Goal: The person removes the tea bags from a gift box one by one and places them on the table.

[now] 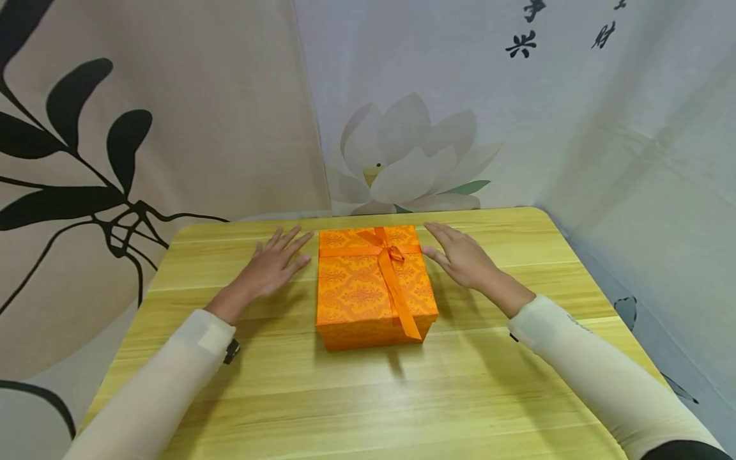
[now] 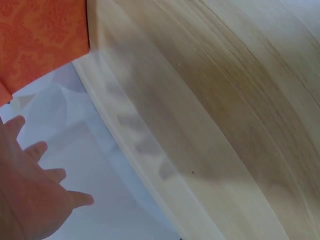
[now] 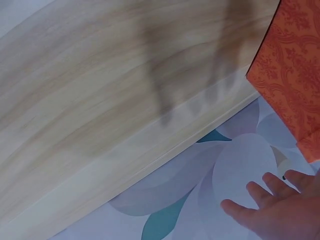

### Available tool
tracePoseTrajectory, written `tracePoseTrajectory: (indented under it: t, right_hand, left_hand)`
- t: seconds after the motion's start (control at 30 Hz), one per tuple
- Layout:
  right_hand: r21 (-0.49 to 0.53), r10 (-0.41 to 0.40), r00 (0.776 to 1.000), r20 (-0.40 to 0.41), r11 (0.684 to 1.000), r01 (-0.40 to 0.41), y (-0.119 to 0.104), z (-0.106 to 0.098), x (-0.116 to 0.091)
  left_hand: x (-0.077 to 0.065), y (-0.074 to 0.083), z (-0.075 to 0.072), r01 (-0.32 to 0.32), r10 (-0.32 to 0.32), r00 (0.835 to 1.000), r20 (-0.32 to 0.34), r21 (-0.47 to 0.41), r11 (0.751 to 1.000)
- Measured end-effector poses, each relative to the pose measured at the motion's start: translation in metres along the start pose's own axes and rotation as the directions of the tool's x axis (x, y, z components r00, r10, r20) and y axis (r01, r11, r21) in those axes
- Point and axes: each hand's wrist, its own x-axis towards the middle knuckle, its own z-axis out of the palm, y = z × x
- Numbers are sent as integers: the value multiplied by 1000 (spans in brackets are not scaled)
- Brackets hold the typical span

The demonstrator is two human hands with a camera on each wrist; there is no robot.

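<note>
An orange patterned gift box [image 1: 356,287] with its lid on stands on the wooden table, in the middle of the head view. Around the lid runs an orange ribbon [image 1: 397,287], tied in a bow near the far right, with one tail hanging over the front edge. My left hand [image 1: 273,265] is held to the left of the box, fingers spread and apart from it. On the other side my right hand [image 1: 462,255] has its fingers straight, with the thumb tip close by the lid's right edge. Both wrist views show the box's side [image 2: 42,35] and nothing held.
The light wooden table [image 1: 259,396] carries the box near its far half. Behind it hangs a pale cloth [image 1: 230,128] printed with dark leaves, a lotus and some characters. Long pale sleeves [image 1: 161,383] cover both forearms, and hand shadows fall on the tabletop.
</note>
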Motion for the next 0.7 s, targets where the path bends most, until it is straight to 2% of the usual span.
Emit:
tracePoseTrajectory:
  t: [0.2, 0.43, 0.7]
  right_hand:
    - [44, -18, 1000, -22, 999, 19, -4, 0, -2]
    - [126, -51, 998, 19, 991, 48, -6, 1, -3]
    - [228, -108, 994, 21, 968, 101, -6, 6, -4]
  left_hand:
    - [-1, 8, 1, -55, 54, 998, -11, -24, 998]
    - [-4, 16, 1, -121, 121, 993, -16, -29, 992]
    - [-10, 19, -2, -118, 120, 993, 16, -115, 986]
